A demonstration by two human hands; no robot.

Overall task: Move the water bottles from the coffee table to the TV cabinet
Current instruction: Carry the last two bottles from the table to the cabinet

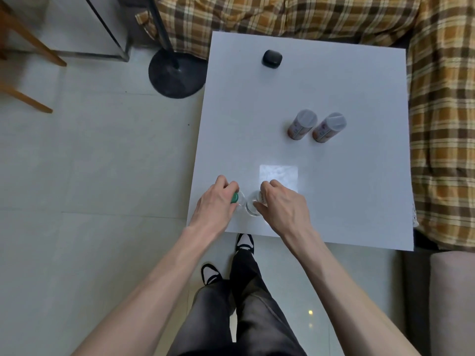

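Observation:
Two clear water bottles stand side by side at the near left corner of the white coffee table point(334, 201). My left hand point(216, 204) is closed around the neck of the left bottle point(237, 200), whose green cap shows between my fingers. My right hand point(280, 204) grips the top of the right bottle point(252, 208); its cap is hidden under my fingers. Both bottle bases seem to rest on the table. The TV cabinet is out of view.
Two white-capped, peach-labelled bottles point(302, 124) point(329, 127) stand mid-table, a small black case point(272, 58) at the far side. A plaid sofa point(437, 124) borders the table at far and right. A black lamp base point(177, 73) sits left, on the tiled floor.

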